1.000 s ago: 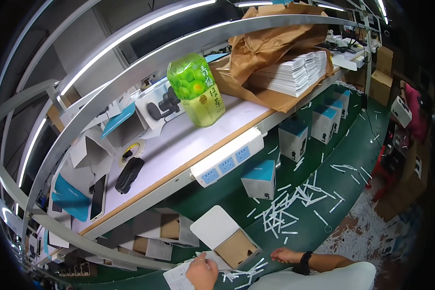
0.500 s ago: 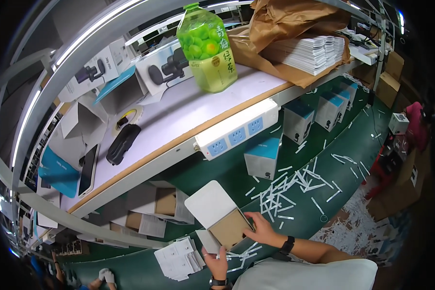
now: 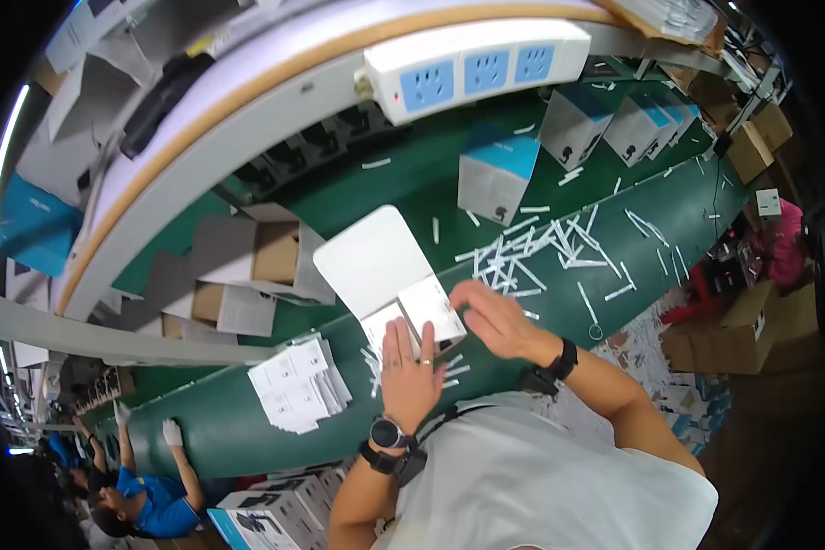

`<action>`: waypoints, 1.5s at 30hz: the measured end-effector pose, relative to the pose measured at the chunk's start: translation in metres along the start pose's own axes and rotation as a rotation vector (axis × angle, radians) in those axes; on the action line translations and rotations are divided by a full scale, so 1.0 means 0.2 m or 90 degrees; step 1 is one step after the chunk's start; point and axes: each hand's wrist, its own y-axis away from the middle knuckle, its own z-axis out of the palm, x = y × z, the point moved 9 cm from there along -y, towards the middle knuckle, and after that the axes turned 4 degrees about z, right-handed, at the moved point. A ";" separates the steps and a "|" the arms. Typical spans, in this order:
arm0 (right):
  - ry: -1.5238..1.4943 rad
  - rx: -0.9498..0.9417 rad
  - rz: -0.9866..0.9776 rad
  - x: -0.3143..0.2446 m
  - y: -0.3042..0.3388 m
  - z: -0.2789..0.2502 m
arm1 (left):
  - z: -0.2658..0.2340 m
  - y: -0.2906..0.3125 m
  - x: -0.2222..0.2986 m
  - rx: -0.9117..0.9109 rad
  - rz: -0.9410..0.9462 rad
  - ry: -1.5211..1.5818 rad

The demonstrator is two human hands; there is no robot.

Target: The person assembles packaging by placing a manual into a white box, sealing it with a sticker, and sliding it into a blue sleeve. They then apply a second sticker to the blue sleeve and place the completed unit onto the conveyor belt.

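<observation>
A white carton (image 3: 373, 255) stands on the green bench in front of me, its lid raised away from me and its side flaps (image 3: 431, 310) folded inward over the opening. My left hand (image 3: 408, 371) rests flat on the near flaps with its fingers stretched out. At the carton's right edge is my right hand (image 3: 497, 321), fingers loosely bent and nothing visible in them. The carton's contents are hidden beneath the flaps. A stack of white printed sheets (image 3: 298, 385) lies to the left, with thin white strips (image 3: 513, 257) scattered to the right.
Closed blue-topped boxes (image 3: 497, 174) stand behind the strips. Open cartons (image 3: 247, 252) sit at the left under a shelf whose edge carries a white power strip (image 3: 477, 69). Another person in a blue shirt (image 3: 165, 509) works at lower left. Brown cartons (image 3: 733, 321) stand at right.
The carton's side flaps have folded inward, covering the brown interior. My left hand has moved from the near side flap onto the top. My view has tilted down toward the bench.
</observation>
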 end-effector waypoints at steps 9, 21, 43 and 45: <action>0.261 0.147 -0.031 0.04 -0.19 0.02 | 0.10 0.04 -0.02 0.059 0.015 -0.049; 0.107 0.086 -0.048 -0.12 -0.19 0.18 | 0.09 0.05 -0.01 0.035 0.075 -0.070; -0.290 0.276 -0.007 -0.03 -0.36 -0.07 | 0.06 0.10 -0.05 0.032 0.146 -0.072; -0.231 0.382 0.105 0.20 -0.39 -0.35 | 0.06 0.09 -0.03 0.023 0.165 -0.040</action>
